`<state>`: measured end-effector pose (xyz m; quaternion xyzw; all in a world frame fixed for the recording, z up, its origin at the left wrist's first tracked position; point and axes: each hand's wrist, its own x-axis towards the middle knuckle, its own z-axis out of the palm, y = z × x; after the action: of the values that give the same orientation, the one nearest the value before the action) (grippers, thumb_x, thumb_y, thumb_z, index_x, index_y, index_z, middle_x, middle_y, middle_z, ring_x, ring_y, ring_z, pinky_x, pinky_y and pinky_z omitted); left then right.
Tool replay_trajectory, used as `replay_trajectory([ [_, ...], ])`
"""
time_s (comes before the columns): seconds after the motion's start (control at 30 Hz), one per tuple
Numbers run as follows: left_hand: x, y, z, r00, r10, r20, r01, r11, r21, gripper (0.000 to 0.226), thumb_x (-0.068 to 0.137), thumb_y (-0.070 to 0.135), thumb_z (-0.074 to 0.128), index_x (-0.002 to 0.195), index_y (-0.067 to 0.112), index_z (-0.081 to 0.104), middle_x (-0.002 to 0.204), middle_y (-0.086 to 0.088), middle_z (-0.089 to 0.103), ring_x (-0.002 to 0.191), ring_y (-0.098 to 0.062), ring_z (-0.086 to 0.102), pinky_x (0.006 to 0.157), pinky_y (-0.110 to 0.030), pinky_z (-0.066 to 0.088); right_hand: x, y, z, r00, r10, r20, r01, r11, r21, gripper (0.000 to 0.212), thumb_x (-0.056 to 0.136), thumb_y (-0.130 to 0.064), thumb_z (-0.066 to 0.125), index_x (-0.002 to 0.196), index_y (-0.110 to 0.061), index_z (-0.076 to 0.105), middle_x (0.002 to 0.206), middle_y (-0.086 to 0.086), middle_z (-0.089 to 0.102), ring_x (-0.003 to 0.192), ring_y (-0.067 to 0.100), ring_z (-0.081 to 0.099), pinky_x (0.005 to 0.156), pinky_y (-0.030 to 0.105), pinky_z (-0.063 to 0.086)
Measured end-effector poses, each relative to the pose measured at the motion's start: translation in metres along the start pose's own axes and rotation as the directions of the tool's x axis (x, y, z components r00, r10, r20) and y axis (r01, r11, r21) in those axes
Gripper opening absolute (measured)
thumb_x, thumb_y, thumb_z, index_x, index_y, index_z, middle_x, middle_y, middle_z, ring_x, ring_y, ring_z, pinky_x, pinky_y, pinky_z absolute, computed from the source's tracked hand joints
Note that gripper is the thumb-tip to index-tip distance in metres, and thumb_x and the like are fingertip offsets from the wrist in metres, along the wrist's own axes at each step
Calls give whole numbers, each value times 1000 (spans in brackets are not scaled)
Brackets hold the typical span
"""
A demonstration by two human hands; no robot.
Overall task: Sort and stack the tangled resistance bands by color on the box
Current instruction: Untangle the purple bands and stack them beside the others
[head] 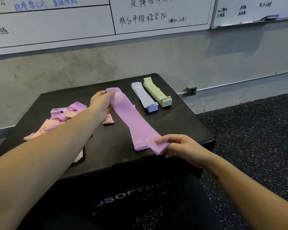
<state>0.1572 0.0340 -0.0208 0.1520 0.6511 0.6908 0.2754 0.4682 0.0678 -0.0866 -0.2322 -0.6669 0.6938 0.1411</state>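
A purple band [131,118] is stretched flat above a purple stack [140,144] on the black box [181,127]. My left hand [101,105] pinches its far end and my right hand [178,146] pinches its near end. A tangled heap of purple and pink bands [63,113] lies at the left, partly hidden by my left forearm. At the back right stand two neat stacks side by side, one of blue bands [145,97] and one of green bands [157,92].
The box stands against a grey wall with whiteboards [156,17] above. A wall socket [191,91] sits low at the right. Speckled dark floor [256,138] runs along the box's right side.
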Motion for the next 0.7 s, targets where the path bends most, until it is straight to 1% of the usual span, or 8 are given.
replay_trajectory([
  [0.07, 9, -4, 6, 1000, -8, -4, 8, 1000, 14, 15, 94, 15, 69, 108, 18, 63, 112, -8, 69, 88, -17, 69, 62, -27, 55, 3, -4, -5, 999, -11, 41, 12, 1000, -24, 46, 91, 18, 48, 112, -14, 73, 101, 3, 76, 81, 6, 69, 73, 17, 53],
  [0.13, 20, -9, 10, 1000, -17, -3, 17, 999, 35, 17, 94, 14, 70, 110, 16, 64, 111, -8, 70, 84, -17, 69, 60, -27, 54, 10, -1, -8, 997, -71, -17, 70, 993, -92, 35, 91, 16, 57, 106, -11, 74, 91, -5, 75, 74, -1, 67, 68, 11, 49],
  [0.2, 31, -15, 14, 1000, -24, 5, 24, 998, 55, 20, 92, 12, 71, 111, 14, 65, 111, -9, 71, 83, -17, 70, 57, -25, 55, 21, 5, -10, 978, -171, -118, 145, 968, -202, 25, 89, 10, 66, 94, -11, 77, 84, -9, 75, 77, -2, 66, 74, 10, 49],
  [0.3, 46, -24, 18, 999, -52, -3, 52, 990, 130, 15, 92, 11, 73, 104, 14, 65, 111, -10, 72, 86, -17, 72, 64, -27, 58, 37, 18, -17, 938, -296, -177, 237, 926, -294, 33, 86, 9, 70, 86, -23, 79, 89, -7, 74, 85, 3, 67, 83, 15, 49],
  [0.37, 55, -30, 20, 997, -73, -29, 77, 975, 208, 14, 92, 10, 73, 103, 15, 65, 109, -10, 70, 92, -18, 72, 73, -29, 61, 47, 32, -24, 860, -474, -189, 337, 806, -487, 30, 84, -2, 74, 88, -31, 80, 96, -8, 62, 91, 7, 61, 86, 14, 43],
  [0.47, 69, -39, 22, 996, -60, -67, 79, 945, 317, 16, 92, 9, 72, 106, 16, 66, 111, -8, 67, 99, -20, 69, 83, -32, 61, 58, 48, -30, 688, -719, -100, 426, 511, -746, 14, 82, -25, 72, 90, -34, 80, 104, -10, 55, 99, 13, 52, 90, 21, 41],
  [0.57, 82, -45, 24, 997, -49, -57, 66, 927, 369, 19, 92, 10, 72, 109, 16, 66, 110, -7, 66, 99, -20, 69, 86, -35, 61, 70, 56, -33, 647, -761, 44, 493, 374, -786, 12, 86, -25, 71, 96, -27, 79, 103, -13, 67, 100, 8, 54, 84, 32, 45],
  [0.7, 98, -50, 32, 1000, 12, -16, -4, 905, 426, 23, 91, 13, 74, 110, 22, 64, 112, -4, 65, 97, -20, 69, 82, -36, 62, 86, 53, -26, 630, -757, 173, 546, 273, -792, 11, 89, -25, 75, 100, -22, 78, 100, -11, 72, 96, 8, 56, 81, 29, 45],
])
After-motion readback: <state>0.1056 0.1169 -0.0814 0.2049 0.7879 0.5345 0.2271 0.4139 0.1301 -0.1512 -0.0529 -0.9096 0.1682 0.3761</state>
